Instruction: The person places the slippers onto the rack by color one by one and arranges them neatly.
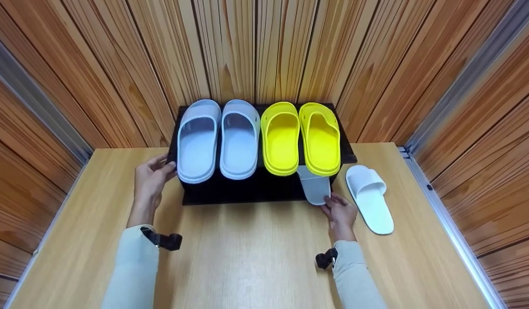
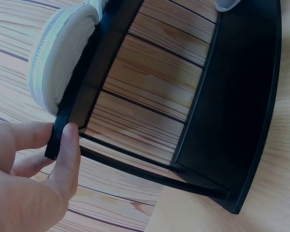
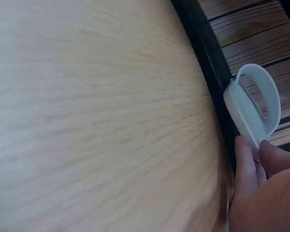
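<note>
A black two-level shoe rack (image 1: 243, 189) stands against the back wall. My left hand (image 1: 149, 178) pinches the left end of its top shelf, thumb on the near side, as the left wrist view (image 2: 34, 169) shows. My right hand (image 1: 342, 213) pinches the heel of a white slipper (image 1: 316, 189) at the right end of the lower shelf. Its toe part is hidden under the top shelf; the right wrist view shows the slipper's (image 3: 249, 113) strap inside the rack. A matching white slipper (image 1: 372, 201) lies on the table right of my right hand.
On the top shelf sit a pair of light blue clogs, the left clog (image 1: 198, 146) and right clog (image 1: 239, 148), beside yellow clogs (image 1: 281, 141). The wooden table (image 1: 247, 257) is bounded by wood-panelled walls (image 1: 234, 51) and metal rails (image 1: 453, 231) at the sides.
</note>
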Tool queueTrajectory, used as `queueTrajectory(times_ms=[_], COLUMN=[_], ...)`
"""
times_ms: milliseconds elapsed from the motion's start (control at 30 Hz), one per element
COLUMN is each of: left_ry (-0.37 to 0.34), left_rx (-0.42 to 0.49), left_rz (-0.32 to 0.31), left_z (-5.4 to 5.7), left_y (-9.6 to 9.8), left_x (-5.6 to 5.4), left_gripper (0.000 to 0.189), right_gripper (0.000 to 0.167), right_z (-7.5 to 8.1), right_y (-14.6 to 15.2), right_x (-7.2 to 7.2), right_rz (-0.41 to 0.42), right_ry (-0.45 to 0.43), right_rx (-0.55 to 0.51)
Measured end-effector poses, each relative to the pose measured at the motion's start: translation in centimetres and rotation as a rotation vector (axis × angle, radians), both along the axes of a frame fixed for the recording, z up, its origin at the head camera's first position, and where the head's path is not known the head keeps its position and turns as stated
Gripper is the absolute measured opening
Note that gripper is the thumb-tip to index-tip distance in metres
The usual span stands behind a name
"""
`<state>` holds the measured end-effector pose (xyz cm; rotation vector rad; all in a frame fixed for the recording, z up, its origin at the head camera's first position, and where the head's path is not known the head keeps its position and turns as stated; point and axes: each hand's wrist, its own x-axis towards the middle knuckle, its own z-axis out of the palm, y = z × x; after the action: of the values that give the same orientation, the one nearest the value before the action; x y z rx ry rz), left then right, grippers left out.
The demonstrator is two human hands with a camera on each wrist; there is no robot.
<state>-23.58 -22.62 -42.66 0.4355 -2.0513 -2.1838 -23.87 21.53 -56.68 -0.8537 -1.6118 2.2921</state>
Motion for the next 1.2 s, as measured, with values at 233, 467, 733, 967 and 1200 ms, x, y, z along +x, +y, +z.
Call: queueTrajectory(times_ms=[233,467,733,967,1200], left_ry=[0.002,-0.008,-0.016,-0.044,-0.05], left_rx=[0.003,0.006,-0.005,-0.02,-0.011], left_rz=[-0.002,0.003,0.001,0.005,0.005], left_z=[-0.1,-0.1,0.0,0.1,0.2], left_y=[0.0,0.0,0.0,0.0,0.0], left_x=[0.1,0.0,0.1,0.1,0.1], left_gripper=[0.044,0.047,0.045,0.045,0.046], right_gripper=[0.03,0.037,0.039,0.045,0.051], right_z=[-0.5,-0.3,1.1,1.6,1.7], right_y=[0.0,0.9,2.1,3.0,3.7], right_x=[0.0,0.7,1.3,1.8,2.0], right_rz=[-0.03,0.035,0.112,0.119,0.105], right_ry=[0.001,-0.025,-0.042,0.014,0.04], right_rx=[0.087,0.181,0.528,0.708,0.912])
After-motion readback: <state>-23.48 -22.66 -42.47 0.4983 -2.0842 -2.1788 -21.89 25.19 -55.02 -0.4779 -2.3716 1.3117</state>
